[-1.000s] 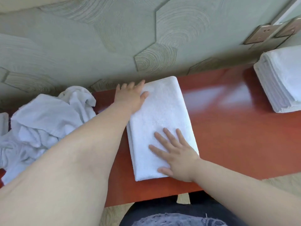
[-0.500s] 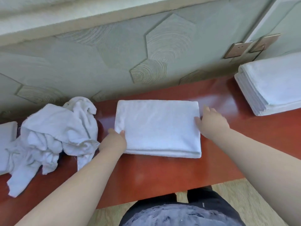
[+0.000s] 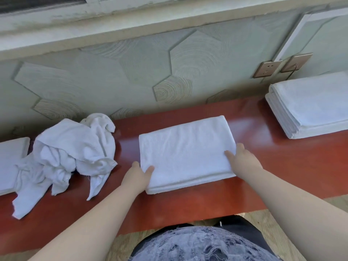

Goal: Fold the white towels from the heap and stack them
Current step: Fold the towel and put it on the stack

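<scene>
Glossy red-brown bench [image 3: 282, 166] is seen running across the frame below a pale green wall [image 3: 113, 76] patterned with hexagons. A folded towel [image 3: 185, 153], white, thick and rectangular, with its layered edges shown along the near side, is laid at the centre of the bench. Its lower left corner is held by the left hand [image 3: 138, 177]: the grip is narrow, with the thumb pressed on top and the fingers tucked at the edge. Its right edge is held likewise by the right hand [image 3: 242, 160], thumb laid on the top face and fingers curled against the side. A crumpled heap [image 3: 71, 153] of white towels is seen at the left, near the folded towel but apart from it. A stack [image 3: 312, 106] of folded towels is set at the upper right, well apart. Another folded white piece [image 3: 11, 159] is cut off by the left edge, touched by the heap.
</scene>
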Tool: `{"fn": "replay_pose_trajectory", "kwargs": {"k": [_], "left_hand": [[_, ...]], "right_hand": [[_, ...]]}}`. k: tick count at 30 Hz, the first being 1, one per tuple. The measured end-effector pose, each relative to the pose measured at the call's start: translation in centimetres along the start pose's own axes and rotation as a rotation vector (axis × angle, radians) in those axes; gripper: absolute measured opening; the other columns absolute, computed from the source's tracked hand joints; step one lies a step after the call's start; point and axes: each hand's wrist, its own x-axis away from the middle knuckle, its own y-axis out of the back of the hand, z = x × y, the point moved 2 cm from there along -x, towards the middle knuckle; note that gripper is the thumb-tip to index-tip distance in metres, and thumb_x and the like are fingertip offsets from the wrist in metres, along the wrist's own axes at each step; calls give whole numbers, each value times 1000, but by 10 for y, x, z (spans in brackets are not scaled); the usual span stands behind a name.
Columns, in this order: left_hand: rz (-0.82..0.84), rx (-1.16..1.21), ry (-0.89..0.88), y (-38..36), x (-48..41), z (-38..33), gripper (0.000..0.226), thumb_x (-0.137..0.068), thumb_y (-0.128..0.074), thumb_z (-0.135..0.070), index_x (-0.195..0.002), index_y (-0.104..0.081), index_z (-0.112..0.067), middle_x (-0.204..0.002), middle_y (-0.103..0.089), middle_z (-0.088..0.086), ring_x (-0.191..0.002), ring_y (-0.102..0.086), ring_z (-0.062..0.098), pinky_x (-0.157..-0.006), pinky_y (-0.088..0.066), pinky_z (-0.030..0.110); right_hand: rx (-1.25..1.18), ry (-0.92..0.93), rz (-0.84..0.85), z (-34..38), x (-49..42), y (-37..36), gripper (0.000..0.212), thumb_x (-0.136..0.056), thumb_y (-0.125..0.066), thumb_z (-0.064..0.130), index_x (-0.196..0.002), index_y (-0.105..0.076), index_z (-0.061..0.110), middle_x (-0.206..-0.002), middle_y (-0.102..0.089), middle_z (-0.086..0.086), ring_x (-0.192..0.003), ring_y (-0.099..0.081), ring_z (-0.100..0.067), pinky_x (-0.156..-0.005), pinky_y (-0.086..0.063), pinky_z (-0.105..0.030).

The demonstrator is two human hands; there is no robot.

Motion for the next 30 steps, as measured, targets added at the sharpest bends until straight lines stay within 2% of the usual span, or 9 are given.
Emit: {"fn": "replay_pose_trajectory", "kwargs": {"k": [2, 4, 7, 11, 17, 19, 21, 25, 30], "left_hand": [[-60, 102, 72, 6, -3, -10, 70, -98, -47, -67, -131, -50, -5, -121, -65, 10, -105, -64, 30, -83, -49, 38], [-70, 204, 138, 11, -10, -23, 81, -97, -45, -71, -135, -53, 0, -125, -65, 13, -108, -64, 32, -83, -48, 37], [-10, 341, 247, 13, -19, -39, 86, -93, -59, -68, -142, -50, 2, -135, -62, 15, -117, -63, 36, -89, -49, 38], [46, 396, 303, 14, -21, -51, 90, -89, -65, -67, -148, -46, -1, -142, -58, 15, -124, -60, 38, -91, -47, 41], [138, 693, 348, 18, -20, -32, 97, -63, -82, -74, -125, -63, -2, -110, -74, 11, -100, -72, 34, -97, -57, 51], [252, 784, 377, 16, -20, -26, 101, -46, -91, -73, -119, -68, -7, -111, -77, 9, -106, -72, 33, -101, -54, 53], [355, 825, 377, 20, -5, -37, 88, -53, -95, -65, -119, -73, -10, -112, -79, 7, -111, -72, 30, -107, -51, 51], [486, 933, 288, 19, 24, -76, 45, -93, -75, -42, -121, -73, -6, -111, -78, 15, -107, -74, 32, -104, -53, 49], [430, 1012, 210, 15, 34, -127, 40, -98, -70, -33, -124, -70, -3, -112, -77, 19, -105, -75, 35, -95, -57, 49]], "right_hand": [[-39, 28, -26, 1, 0, -1, 59, -101, -48, 57, -138, -42, 11, -131, -49, -15, -120, -48, -37, -100, -41, -47], [-197, -19, -24, 9, -6, 4, 68, -98, -53, 58, -145, -40, 11, -140, -47, -15, -125, -50, -38, -101, -41, -46], [-369, -156, 89, 14, -21, 13, 72, -93, -57, 63, -140, -47, 10, -130, -58, -9, -113, -58, -34, -92, -46, -41], [-546, -227, 274, 9, -33, 19, 80, -76, -64, 80, -117, -61, 12, -110, -69, -4, -100, -69, -30, -95, -55, -47], [-791, -279, 432, 4, -31, 22, 70, -75, -83, 60, -118, -67, 7, -106, -78, -10, -97, -76, -32, -95, -58, -49], [-793, -270, 455, -2, -32, 24, 79, -63, -85, 61, -122, -66, 11, -108, -78, -9, -99, -75, -33, -97, -57, -50], [-764, -240, 461, -5, -32, 33, 80, -60, -82, 61, -123, -65, 16, -110, -78, -7, -100, -75, -32, -97, -57, -50], [-791, -149, 420, -1, -14, 69, 36, -94, -69, 40, -123, -65, 18, -109, -78, -5, -101, -75, -30, -99, -56, -50], [-844, -27, 343, -23, -21, 121, 29, -97, -68, 37, -120, -62, 22, -113, -77, -4, -102, -75, -27, -97, -58, -49]]}}
